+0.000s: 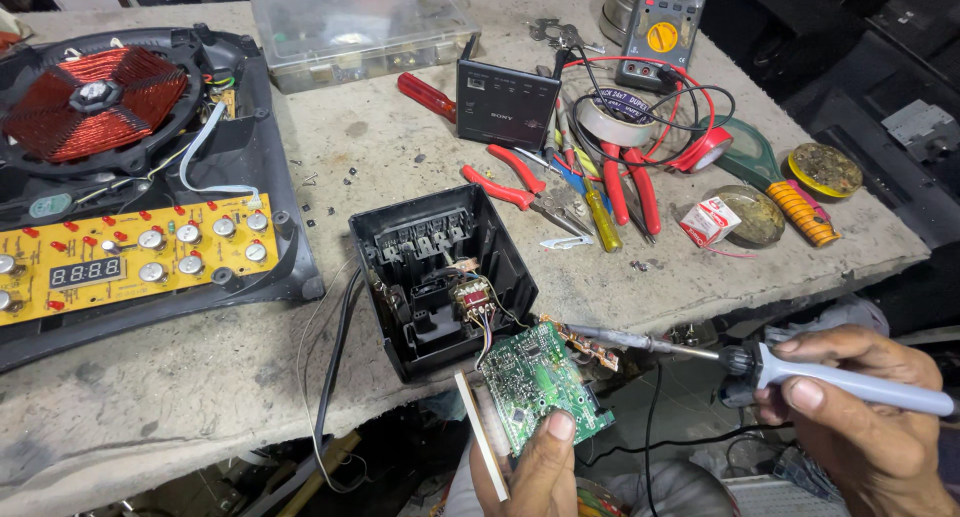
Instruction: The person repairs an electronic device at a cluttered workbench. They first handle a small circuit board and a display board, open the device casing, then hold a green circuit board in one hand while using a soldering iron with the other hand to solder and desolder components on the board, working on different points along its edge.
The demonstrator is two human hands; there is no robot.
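A worn, stained grey counter [400,147] (its front edge chipped and uneven) fills the view under bright even light, with dark shadowed clutter beneath and behind it.

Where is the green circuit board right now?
The green circuit board is low in the middle of the head view, held by the left hand just below the open black box, with the soldering iron touching it.

I see a green circuit board [540,385], a black plastic housing [440,277], a pale lilac soldering iron handle [860,382], a red copper coil [92,99], a yellow control panel [130,257], red-handled pliers [520,189].
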